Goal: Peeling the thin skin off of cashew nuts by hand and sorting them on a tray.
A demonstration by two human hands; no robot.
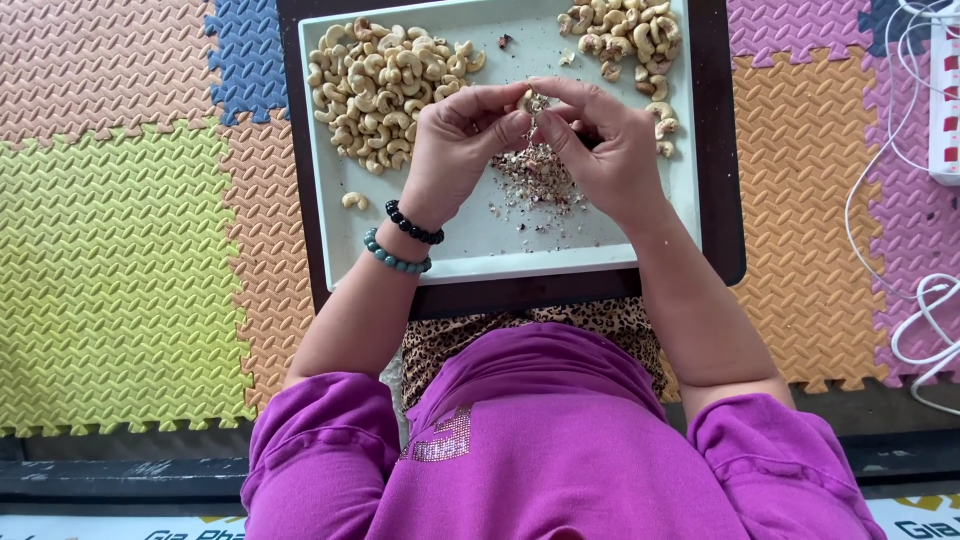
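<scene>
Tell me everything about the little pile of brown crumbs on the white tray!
The small pile of reddish-brown papery flakes looks like thin skins peeled off nuts. It lies loose on the pale rectangular tray, near the middle, between two heaps of pale curved cashew nuts. The flakes are heaped thickest at the centre and scatter thinly toward the near edge. It sits right under the left hand and right hand, whose fingertips pinch one nut above it. Whether the hands touch the pile is unclear.

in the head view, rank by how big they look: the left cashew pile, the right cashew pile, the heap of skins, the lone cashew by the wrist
1. left cashew pile
2. right cashew pile, partly cut off by the frame, so unsure
3. heap of skins
4. lone cashew
</scene>
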